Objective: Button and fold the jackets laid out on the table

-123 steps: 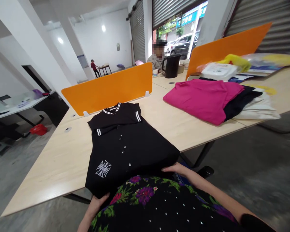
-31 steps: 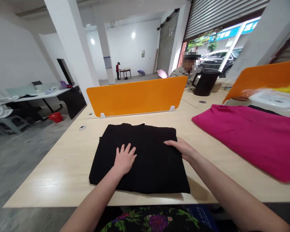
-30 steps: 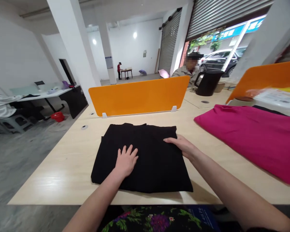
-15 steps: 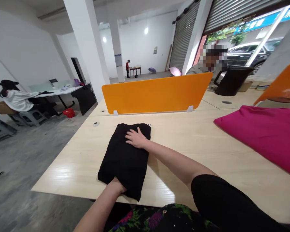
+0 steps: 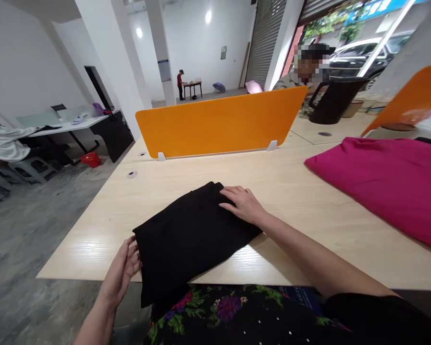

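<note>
A folded black garment (image 5: 194,235) lies aslant on the light wooden table (image 5: 107,220), its near left corner hanging past the front edge. My right hand (image 5: 244,203) rests on the garment's far right end, fingers stretched out and palm down. At the left edge of the cloth is my left hand (image 5: 124,266), with loosely bent fingers spread along the fold. Those fingertips touch or nearly touch the fabric and do not grip it. Which kind of garment it is cannot be made out.
An orange divider (image 5: 219,124) stands across the table's far side, with a person (image 5: 287,81) behind it. Magenta cloth (image 5: 380,182) lies at the right, near a dark pitcher (image 5: 335,103). On the floor at left is a red bucket (image 5: 91,159).
The black garment has turned so that its far end points right. My left hand has come out from inside its near end to the left edge; my right hand has shifted right.
</note>
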`<act>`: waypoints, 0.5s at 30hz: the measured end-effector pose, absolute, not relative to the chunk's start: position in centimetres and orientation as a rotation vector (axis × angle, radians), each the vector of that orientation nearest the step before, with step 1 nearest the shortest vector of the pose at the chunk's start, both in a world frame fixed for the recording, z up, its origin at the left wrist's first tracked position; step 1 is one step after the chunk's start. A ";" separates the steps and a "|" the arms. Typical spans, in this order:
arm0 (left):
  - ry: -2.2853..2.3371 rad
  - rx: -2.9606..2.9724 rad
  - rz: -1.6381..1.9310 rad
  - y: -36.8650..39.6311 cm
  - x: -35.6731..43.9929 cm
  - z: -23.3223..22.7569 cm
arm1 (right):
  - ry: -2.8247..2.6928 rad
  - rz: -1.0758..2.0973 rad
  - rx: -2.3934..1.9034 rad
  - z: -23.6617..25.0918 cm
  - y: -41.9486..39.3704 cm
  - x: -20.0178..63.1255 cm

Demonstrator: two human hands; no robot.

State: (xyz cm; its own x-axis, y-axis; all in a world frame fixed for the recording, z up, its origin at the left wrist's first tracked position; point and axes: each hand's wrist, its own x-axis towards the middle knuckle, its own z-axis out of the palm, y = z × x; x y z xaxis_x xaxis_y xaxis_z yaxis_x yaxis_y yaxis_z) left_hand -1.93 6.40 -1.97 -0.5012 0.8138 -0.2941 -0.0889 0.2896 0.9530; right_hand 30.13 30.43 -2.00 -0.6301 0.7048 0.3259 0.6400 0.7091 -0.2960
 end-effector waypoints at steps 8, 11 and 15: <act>2.158 0.834 1.570 10.1 1.4 -2.0 | -2.503 0.060 -1.022 -1.8 30.9 27.8; 2.277 0.862 1.683 10.3 -0.2 -2.6 | -2.252 0.182 -1.009 -0.9 32.3 28.0; 2.549 0.902 1.339 11.9 -3.0 -3.6 | -2.337 0.264 -1.264 -2.0 34.6 26.7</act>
State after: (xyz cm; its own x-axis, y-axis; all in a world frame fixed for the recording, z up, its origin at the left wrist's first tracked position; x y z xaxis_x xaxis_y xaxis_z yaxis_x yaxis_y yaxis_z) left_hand -3.01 11.88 -3.58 -0.8141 0.5584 0.1596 0.4483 0.4295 0.7839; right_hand 26.72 34.62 -1.99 -0.4671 0.8283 0.3092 0.7383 0.5579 -0.3791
